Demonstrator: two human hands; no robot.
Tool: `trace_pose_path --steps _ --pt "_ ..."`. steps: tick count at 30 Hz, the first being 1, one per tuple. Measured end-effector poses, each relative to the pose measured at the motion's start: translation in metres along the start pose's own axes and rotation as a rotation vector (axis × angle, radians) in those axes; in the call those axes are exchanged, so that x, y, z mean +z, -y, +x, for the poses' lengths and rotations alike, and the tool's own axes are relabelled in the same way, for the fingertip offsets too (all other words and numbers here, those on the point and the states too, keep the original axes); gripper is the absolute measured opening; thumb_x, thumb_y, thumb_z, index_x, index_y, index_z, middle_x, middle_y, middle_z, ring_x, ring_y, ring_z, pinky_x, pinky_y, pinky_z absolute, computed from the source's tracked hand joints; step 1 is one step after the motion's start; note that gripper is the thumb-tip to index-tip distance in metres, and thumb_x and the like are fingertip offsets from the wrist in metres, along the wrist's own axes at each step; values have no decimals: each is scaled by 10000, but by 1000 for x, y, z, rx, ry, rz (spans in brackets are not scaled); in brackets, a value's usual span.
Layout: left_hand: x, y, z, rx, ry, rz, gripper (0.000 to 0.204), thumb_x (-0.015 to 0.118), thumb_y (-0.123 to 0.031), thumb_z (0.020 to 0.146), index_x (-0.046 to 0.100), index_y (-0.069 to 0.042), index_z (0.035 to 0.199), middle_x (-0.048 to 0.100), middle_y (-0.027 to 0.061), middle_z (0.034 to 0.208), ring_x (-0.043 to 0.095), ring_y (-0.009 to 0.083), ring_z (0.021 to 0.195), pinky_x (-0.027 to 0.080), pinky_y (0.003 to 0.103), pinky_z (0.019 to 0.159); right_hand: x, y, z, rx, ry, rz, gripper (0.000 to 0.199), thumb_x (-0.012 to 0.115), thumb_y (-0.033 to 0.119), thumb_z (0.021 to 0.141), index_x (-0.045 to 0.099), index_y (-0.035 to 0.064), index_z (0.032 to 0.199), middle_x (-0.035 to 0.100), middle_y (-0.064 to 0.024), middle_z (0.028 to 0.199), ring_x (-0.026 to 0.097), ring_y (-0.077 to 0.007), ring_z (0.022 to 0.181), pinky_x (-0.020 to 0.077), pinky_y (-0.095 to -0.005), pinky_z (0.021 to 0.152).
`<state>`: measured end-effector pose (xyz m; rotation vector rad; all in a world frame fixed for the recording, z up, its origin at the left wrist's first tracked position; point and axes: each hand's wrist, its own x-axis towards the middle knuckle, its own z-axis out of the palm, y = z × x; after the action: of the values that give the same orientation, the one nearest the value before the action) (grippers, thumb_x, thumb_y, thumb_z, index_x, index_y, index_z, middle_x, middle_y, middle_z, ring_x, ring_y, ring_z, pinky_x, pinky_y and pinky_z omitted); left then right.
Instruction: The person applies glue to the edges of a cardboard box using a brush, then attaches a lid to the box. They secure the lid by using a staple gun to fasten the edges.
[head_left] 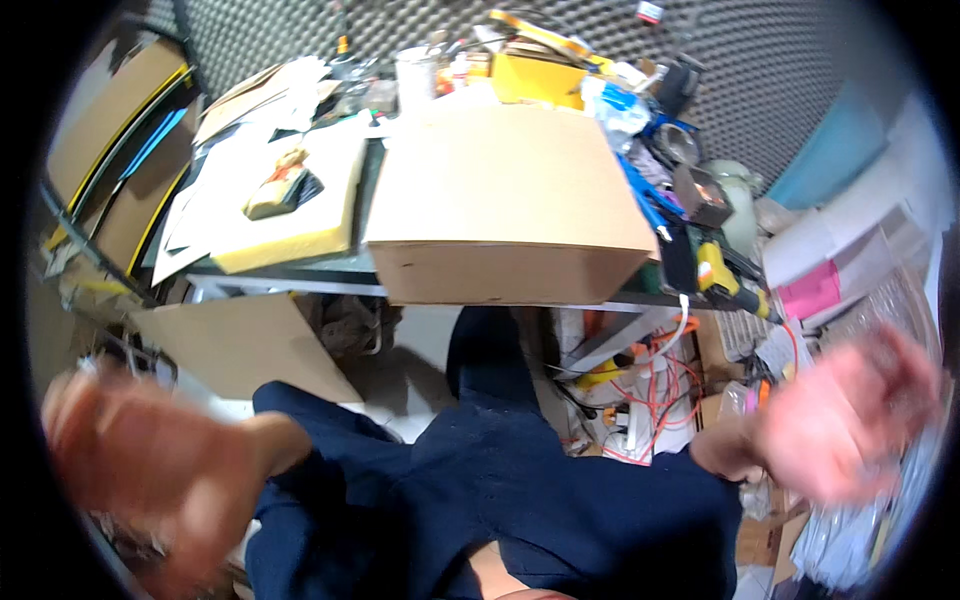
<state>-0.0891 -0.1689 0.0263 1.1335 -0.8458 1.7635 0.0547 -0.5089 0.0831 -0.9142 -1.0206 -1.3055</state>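
Both my hands are raised away from the bench and smeared by motion. My left hand (150, 465) is at the lower left, its fingers too blurred to read. Over at the right edge is my right hand (845, 420), its fingers equally smeared. I make out nothing held in either one. Between and beyond them, a large tan cardboard box (510, 185) sits at the front edge of the workbench (365, 215). Neither hand touches it. A yellow-and-black cordless tool (725, 280) lies at the bench's right corner, the bench thing nearest my right hand.
Left of the box lies a yellow foam slab (290, 245) bearing a wrapped bundle (283, 190). Tools, cups and bags crowd the back and right. Below the bench are a leaning cardboard sheet (240, 345) and tangled orange cables (660, 390). A shelf rack (125, 180) stands at left.
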Motion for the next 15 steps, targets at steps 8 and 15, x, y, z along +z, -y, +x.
trace_pose_path --steps 8,15 --pt "22 87 -116 -948 111 471 328 602 -90 922 515 2 1224 575 92 1157 532 161 1112 398 297 986 -40 -83 -130 934 282 -131 228 585 47 917 541 2 1136 602 -79 1058 572 -128 993 451 -266 901" --pt "26 89 -125 -991 27 516 217 641 -62 897 614 25 1094 633 93 1074 577 106 981 465 238 858 -29 -94 -148 973 233 -125 161 669 57 867 615 -10 1003 663 -73 919 619 -110 865 483 -249 806"
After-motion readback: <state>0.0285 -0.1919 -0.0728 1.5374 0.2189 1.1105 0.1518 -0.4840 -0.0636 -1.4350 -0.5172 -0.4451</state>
